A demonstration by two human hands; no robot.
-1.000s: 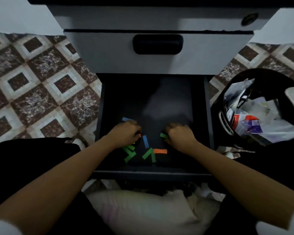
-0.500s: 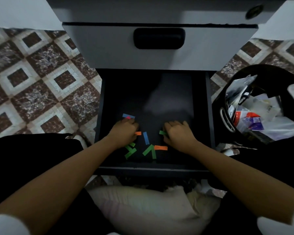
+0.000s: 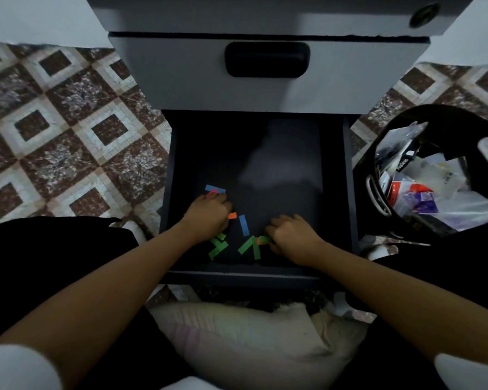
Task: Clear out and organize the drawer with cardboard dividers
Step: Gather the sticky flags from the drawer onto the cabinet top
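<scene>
– Curling knuckles-up, the fingers of our left hand (image 3: 209,215) cover some paper strips (image 3: 244,225). We cannot tell if they grasp any.
– Our right hand (image 3: 292,237) curls its fingertips onto an orange strip (image 3: 261,241); whether it pinches is unclear too.
– The strips lie scattered near the drawer (image 3: 237,150) front edge.
– Our bin (image 3: 434,111) stands beside its right edge.

Left hand (image 3: 209,215) and right hand (image 3: 292,235) touch coloured strips (image 3: 244,225) in dark drawer (image 3: 282,147).

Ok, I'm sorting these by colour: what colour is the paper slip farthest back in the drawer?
The slip is blue, seen in the head view.
</scene>
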